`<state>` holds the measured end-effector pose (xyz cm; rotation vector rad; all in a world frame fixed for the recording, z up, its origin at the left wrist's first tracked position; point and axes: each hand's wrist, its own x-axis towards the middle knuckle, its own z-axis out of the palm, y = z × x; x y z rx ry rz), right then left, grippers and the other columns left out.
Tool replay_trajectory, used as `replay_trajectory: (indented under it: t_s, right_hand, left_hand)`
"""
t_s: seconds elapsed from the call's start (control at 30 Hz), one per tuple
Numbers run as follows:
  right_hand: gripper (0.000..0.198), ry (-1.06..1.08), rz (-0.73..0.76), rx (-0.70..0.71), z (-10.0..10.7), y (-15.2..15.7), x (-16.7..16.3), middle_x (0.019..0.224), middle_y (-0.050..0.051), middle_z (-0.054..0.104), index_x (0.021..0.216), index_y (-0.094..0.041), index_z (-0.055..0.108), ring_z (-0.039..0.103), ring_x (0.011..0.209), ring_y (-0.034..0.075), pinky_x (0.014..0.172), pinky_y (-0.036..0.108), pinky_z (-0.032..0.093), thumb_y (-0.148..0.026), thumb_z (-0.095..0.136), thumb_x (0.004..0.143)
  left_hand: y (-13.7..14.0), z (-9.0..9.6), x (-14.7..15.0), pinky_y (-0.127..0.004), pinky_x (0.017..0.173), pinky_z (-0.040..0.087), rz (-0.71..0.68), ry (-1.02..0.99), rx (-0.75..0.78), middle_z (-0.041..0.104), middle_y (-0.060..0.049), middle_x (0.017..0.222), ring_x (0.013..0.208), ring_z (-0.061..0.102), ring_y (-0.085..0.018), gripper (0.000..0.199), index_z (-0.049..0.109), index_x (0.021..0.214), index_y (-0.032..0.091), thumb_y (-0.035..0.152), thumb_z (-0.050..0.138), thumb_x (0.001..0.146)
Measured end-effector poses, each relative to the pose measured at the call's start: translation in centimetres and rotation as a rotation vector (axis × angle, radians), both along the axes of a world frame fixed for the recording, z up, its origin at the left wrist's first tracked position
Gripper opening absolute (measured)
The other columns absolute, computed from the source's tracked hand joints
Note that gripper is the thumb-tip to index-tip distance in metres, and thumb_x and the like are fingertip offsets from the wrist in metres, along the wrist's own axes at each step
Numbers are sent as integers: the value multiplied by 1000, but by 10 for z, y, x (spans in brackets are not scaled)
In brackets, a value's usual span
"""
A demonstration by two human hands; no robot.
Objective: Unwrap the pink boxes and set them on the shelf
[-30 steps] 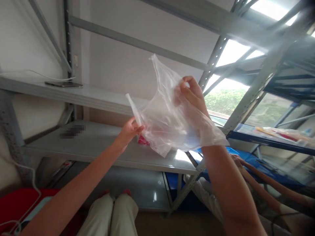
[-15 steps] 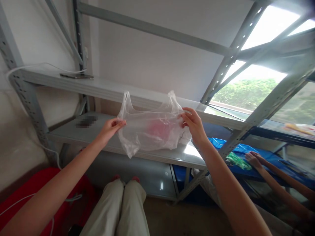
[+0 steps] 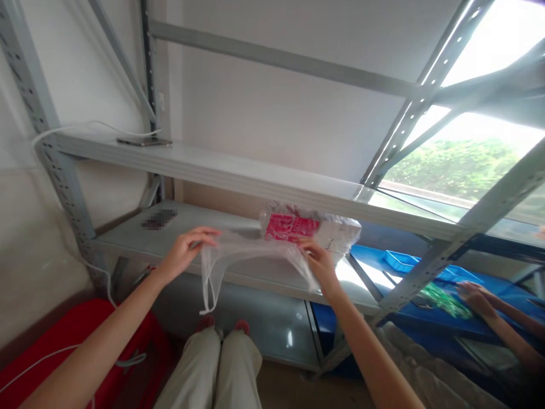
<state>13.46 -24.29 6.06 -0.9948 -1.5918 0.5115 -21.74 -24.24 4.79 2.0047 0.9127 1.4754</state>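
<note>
A clear plastic carrier bag (image 3: 255,253) is stretched between my two hands, its handle loops hanging downward over the edge of the lower shelf. My left hand (image 3: 187,250) pinches the bag's left side. On the right side, my right hand (image 3: 318,261) has its fingers closed on the bag. Just behind the bag, on the lower shelf (image 3: 131,241), lies a plastic-wrapped pack (image 3: 293,227) with a pink printed panel. Part of that pack is hidden by the bag and my right hand.
A phone (image 3: 145,142) lies on the upper shelf (image 3: 238,173) beside a white cable (image 3: 96,122). A blurred dark item (image 3: 159,219) rests on the lower shelf. Red stool (image 3: 85,335) at lower left. At right, another person's hands (image 3: 477,298) work by green strands (image 3: 447,301) and a blue tray (image 3: 400,261).
The bag has been flipped: its handles pointed up before and now hang down. Both hands have lowered slightly, and the pink-printed pack behind now shows openly. My view has shifted a little.
</note>
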Motion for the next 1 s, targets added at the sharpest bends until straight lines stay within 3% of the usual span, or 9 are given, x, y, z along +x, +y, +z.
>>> replay_trajectory:
  t_s: [0.13, 0.27, 0.43, 0.53, 0.63, 0.77, 0.87, 1.0]
  right_hand:
    - [14, -82, -163, 180, -29, -18, -11, 96, 7, 64, 66, -24, 68, 62, 86, 21, 63, 30, 51, -18, 58, 74]
    - [18, -173, -159, 208, -65, -22, -26, 97, 7, 63, 72, -24, 68, 63, 84, 21, 66, 33, 53, -17, 53, 79]
    - [22, -307, -32, 125, -115, 4, -65, 103, 7, 62, 80, -24, 67, 62, 99, 22, 87, 38, 52, -12, 48, 80]
    - [26, -415, 81, 9, -142, 34, -96, 114, 8, 59, 89, -23, 66, 61, 106, 21, 91, 37, 51, -11, 45, 82]
    - [30, -536, 86, -75, -158, 68, -125, 124, 9, 55, 100, -22, 65, 56, 115, 22, 95, 37, 49, -9, 45, 82]
    - [55, -719, 2, -142, -165, 96, -149, 139, 10, 47, 129, -26, 52, 47, 127, 26, 99, 44, 45, -7, 49, 77]
    - [72, -775, -84, -89, -159, 101, -141, 150, 10, 35, 142, -29, 37, 42, 132, 26, 99, 45, 44, -4, 47, 75]
    - [58, -670, -374, 87, -117, 115, -91, 145, 13, 40, 136, -24, 46, 43, 129, 27, 99, 45, 41, -6, 40, 81]
  left_hand:
    - [-1, -24, -5, -42, 101, 43, -9, 90, 29, 64, -8, 116, 110, 58, -24, 23, 75, 71, 23, 21, 56, 84]
    - [17, -57, -14, -40, 103, 41, 45, 146, 22, 62, -6, 119, 113, 56, -22, 28, 75, 74, 23, 11, 50, 79]
    - [73, -92, -42, -39, 99, 44, 106, 273, -142, 62, -9, 120, 106, 60, -21, 28, 76, 82, 20, 11, 50, 75]
    - [113, -104, -64, -39, 99, 44, 132, 351, -257, 65, -12, 118, 109, 61, -24, 29, 76, 90, 17, 13, 51, 76]
    - [146, -111, -83, -39, 98, 44, 201, 441, -334, 67, -13, 115, 109, 62, -24, 31, 75, 90, 16, 12, 48, 75]
    - [169, -125, -95, -45, 99, 43, 318, 597, -307, 65, -13, 119, 112, 59, -27, 36, 75, 91, 17, 6, 48, 70]
    - [170, -135, -95, -58, 106, 29, 467, 717, -246, 55, -16, 133, 123, 51, -32, 47, 73, 101, 18, -1, 46, 68]
    - [163, -129, -82, -63, 112, 2, 604, 816, -59, 46, -13, 142, 136, 36, -32, 57, 70, 107, 19, -8, 41, 66]
